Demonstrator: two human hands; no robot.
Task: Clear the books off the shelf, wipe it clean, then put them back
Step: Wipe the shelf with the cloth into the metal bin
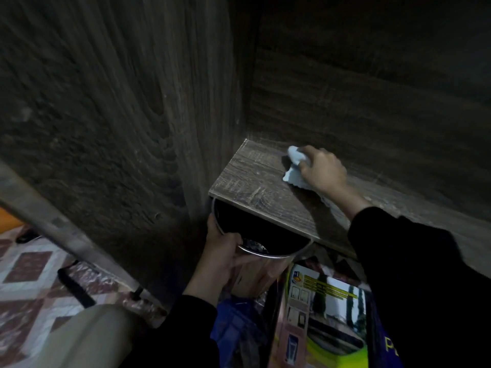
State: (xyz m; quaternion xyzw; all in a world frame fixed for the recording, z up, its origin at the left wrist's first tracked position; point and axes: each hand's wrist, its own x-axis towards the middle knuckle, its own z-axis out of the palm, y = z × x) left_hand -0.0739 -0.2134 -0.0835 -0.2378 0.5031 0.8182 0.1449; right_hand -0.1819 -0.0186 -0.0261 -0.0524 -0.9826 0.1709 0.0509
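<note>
A pale blue cloth is being pressed flat onto the dark wood-grain shelf by the right hand, whose fingers are closed over the crumpled fabric near the shelf's back edge. The shelf board itself is lying bare of books around the cloth. Just under the shelf's front edge, a shiny metal bin with a black inside is being held by the left hand, the fingers being clamped around its rim and side; the bin's mouth is being tucked partly beneath the board. Both arms are being covered by black sleeves. Below the shelf, to the right of the bin, a printed box in yellow and green is lying; its lettering is too blurred to be read, and a few yellow letters on the right sleeve are being cut off by the frame edge. Left of the shelf, a patterned tiled floor is showing.
</note>
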